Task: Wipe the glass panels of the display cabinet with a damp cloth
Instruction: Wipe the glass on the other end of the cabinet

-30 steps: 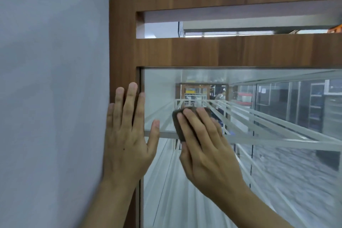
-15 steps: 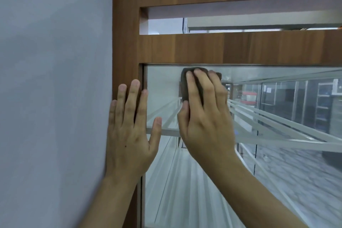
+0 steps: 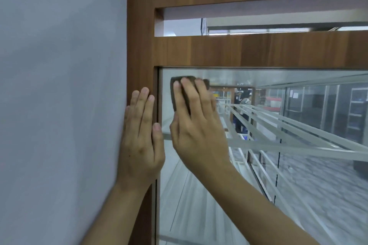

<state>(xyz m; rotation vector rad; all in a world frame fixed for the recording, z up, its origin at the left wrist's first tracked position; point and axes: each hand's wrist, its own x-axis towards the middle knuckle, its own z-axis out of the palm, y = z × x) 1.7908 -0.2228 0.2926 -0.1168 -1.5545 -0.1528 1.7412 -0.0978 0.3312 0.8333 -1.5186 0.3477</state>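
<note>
- The brown wooden cabinet frame (image 3: 219, 49) stands right of the pale grey wall (image 3: 59, 85), touching it.
- The clear glass panel (image 3: 189, 215) sits inside the frame, under its lower rail.
- The left hand (image 3: 139, 141) lies flat on the frame's left upright.
- Just right of it, the right hand (image 3: 199, 131) presses the dark folded cloth (image 3: 185, 97) against the panel's upper left corner.
- The frosted glass shelves (image 3: 298, 145) lie behind the panel.

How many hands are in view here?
2. The left hand lies flat on the wooden frame; the right hand presses the dark cloth against the top left of the glass panel.
</note>
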